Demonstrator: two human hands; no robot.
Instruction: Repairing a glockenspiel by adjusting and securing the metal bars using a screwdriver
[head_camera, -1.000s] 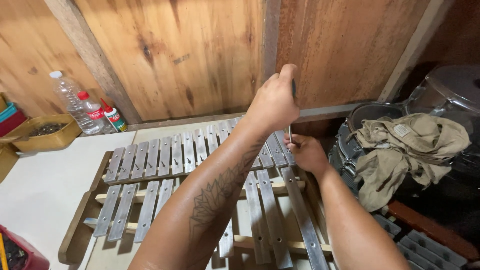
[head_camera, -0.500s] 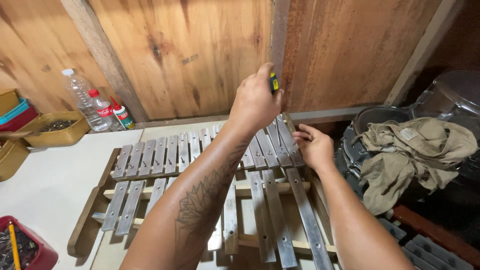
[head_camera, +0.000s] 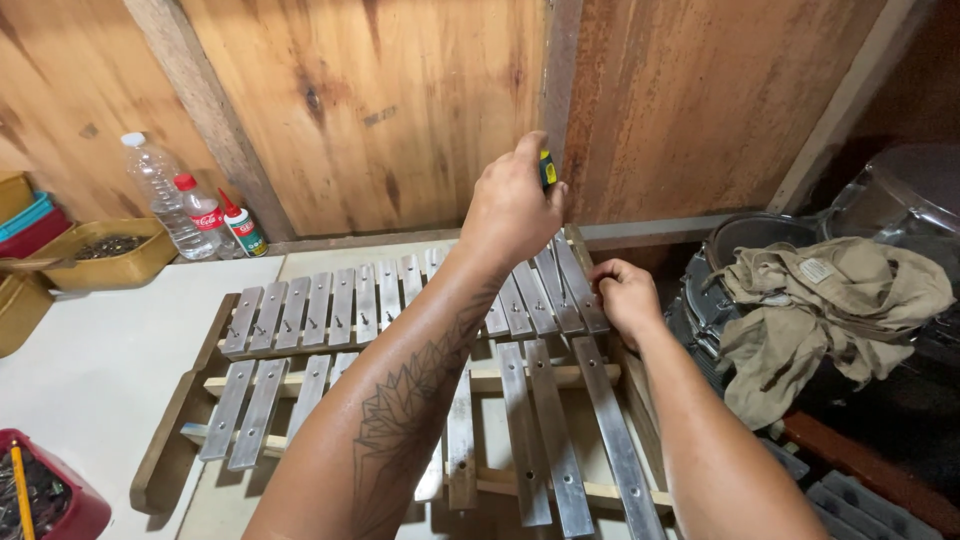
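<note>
Wooden wall (head_camera: 380, 100), bottles (head_camera: 190, 205), metal-bar instrument (head_camera: 400, 330), cloth (head_camera: 830, 300)

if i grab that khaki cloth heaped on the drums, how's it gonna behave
The khaki cloth will probably be floppy: it lies crumpled and draped over the drums. It looks light for its bulk. Its hanging folds would likely drag rather than roll.

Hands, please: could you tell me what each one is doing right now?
Left hand: closed around a screwdriver handle.
Right hand: curled on the metal bars; contents hidden.
</note>
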